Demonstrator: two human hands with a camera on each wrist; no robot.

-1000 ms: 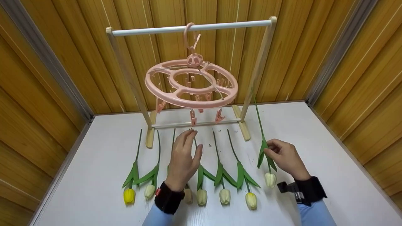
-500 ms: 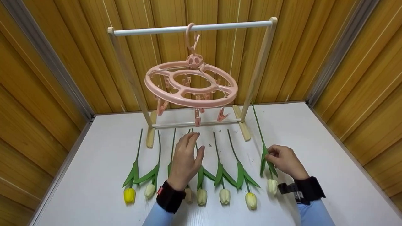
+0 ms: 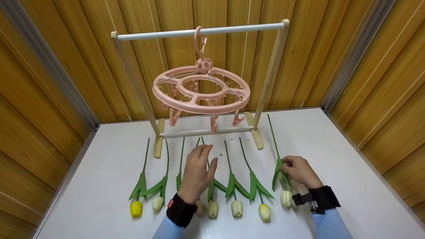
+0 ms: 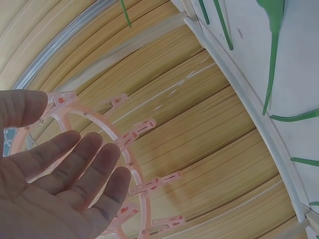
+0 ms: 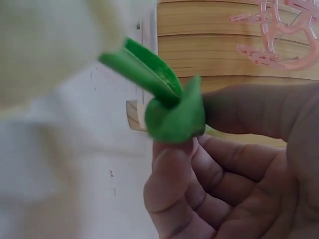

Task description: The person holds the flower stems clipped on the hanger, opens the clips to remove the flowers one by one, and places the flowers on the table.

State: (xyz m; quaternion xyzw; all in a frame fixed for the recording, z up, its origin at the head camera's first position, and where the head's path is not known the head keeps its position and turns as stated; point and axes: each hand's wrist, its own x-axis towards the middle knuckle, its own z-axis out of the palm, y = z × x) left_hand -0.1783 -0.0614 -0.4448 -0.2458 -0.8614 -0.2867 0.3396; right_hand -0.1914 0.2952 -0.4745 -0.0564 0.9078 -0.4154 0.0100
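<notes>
My right hand (image 3: 302, 171) pinches a white tulip (image 3: 286, 199) at its green leaves, between thumb and fingers. The bloom points toward me and the stem reaches back past the rack's right foot. In the right wrist view the folded green leaves (image 5: 174, 117) sit at the fingertips, with the blurred bloom close to the camera. My left hand (image 3: 198, 172) hovers over the middle tulips with fingers extended, holding nothing, and partly covers one white tulip (image 3: 199, 207). The pink clip hanger (image 3: 199, 108) hangs behind it, its clips dangling; the left wrist view shows several clips (image 4: 159, 181) beyond the fingers.
A yellow tulip (image 3: 136, 209) and several whitish tulips (image 3: 237, 208) lie in a row on the white table (image 3: 93, 186). Behind them stands a wooden rack (image 3: 270, 76) with a white top bar (image 3: 159, 34). Wood-grain walls (image 3: 49, 83) enclose the table's back and sides.
My right hand has lowered the white tulip toward the table, its stem tip coming down. The left hand has shifted slightly down and right. The hanger has turned a little.
</notes>
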